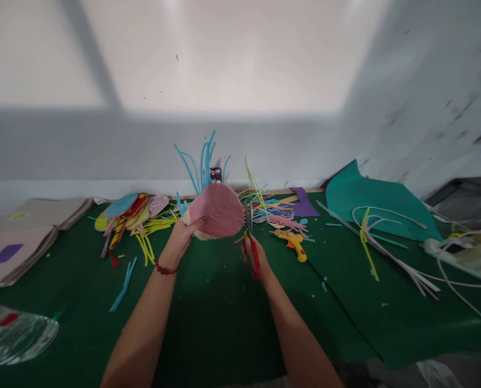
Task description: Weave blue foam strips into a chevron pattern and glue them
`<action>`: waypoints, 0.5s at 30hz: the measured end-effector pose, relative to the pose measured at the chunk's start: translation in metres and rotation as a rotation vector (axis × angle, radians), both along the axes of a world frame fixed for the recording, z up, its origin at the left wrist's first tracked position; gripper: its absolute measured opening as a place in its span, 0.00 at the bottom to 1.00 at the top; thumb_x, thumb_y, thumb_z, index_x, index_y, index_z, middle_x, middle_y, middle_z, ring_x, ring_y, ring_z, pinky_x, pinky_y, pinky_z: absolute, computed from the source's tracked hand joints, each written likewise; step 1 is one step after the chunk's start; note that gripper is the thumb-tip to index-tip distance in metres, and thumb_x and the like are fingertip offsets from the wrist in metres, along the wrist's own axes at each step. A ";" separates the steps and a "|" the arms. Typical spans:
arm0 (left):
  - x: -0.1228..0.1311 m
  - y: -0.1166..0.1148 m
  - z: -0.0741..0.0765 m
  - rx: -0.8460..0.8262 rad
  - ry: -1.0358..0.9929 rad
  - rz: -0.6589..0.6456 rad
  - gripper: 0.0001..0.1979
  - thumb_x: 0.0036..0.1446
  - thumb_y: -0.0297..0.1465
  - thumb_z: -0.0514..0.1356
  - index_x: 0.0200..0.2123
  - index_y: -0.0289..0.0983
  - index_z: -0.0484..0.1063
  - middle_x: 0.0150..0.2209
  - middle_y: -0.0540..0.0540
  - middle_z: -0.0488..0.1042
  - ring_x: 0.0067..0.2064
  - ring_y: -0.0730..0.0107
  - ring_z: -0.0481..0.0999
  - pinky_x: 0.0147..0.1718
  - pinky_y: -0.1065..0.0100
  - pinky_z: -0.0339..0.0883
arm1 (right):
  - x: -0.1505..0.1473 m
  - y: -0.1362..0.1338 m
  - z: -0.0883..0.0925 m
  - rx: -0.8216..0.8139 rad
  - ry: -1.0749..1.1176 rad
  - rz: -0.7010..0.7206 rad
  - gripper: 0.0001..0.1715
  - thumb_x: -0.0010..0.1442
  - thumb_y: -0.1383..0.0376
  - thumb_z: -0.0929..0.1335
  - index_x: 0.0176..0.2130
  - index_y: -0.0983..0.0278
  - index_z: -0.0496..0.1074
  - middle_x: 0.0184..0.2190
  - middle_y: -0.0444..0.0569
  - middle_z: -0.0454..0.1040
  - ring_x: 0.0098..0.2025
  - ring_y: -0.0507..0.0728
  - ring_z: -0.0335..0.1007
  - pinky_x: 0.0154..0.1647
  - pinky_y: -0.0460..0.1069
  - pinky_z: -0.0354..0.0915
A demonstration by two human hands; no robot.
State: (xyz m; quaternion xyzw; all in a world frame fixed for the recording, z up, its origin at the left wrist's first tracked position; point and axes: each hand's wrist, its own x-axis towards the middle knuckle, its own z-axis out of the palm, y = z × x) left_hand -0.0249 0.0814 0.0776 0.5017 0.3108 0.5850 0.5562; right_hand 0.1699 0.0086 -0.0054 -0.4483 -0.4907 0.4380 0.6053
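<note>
At eight o'clock from the view's center, the left hand (179, 241) grips a ribbed pink piece (220, 213) by its narrow end, the wide part spreading toward two o'clock. At six o'clock, the right hand (263, 265) is closed around red-handled scissors (256, 260), blades pointing to twelve, just beside the piece. Blue strips (204, 161) rise at its eleven. Beyond the scissors, at three, lies a yellow glue gun (292, 242); farther, toward two, a teal sheet (380, 207).
</note>
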 end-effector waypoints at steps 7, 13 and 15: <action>0.002 0.003 -0.008 0.018 0.033 -0.013 0.27 0.34 0.33 0.72 0.42 0.34 0.76 0.38 0.43 0.80 0.42 0.58 0.78 0.45 0.61 0.69 | -0.006 -0.007 0.004 -0.011 -0.006 0.040 0.27 0.57 0.41 0.61 0.32 0.62 0.65 0.21 0.39 0.59 0.17 0.46 0.52 0.17 0.44 0.52; 0.001 0.005 -0.009 0.035 0.026 0.010 0.26 0.34 0.33 0.72 0.41 0.35 0.77 0.38 0.44 0.80 0.41 0.60 0.78 0.46 0.62 0.69 | -0.005 -0.006 0.002 0.007 -0.010 0.040 0.26 0.57 0.42 0.61 0.33 0.62 0.66 0.22 0.39 0.59 0.18 0.47 0.53 0.17 0.44 0.52; 0.000 0.005 -0.008 0.053 0.048 0.010 0.26 0.34 0.34 0.72 0.42 0.34 0.77 0.39 0.43 0.80 0.42 0.59 0.77 0.47 0.61 0.69 | -0.004 -0.006 0.001 -0.002 -0.017 0.042 0.26 0.57 0.41 0.61 0.33 0.61 0.66 0.22 0.39 0.59 0.18 0.47 0.53 0.17 0.44 0.52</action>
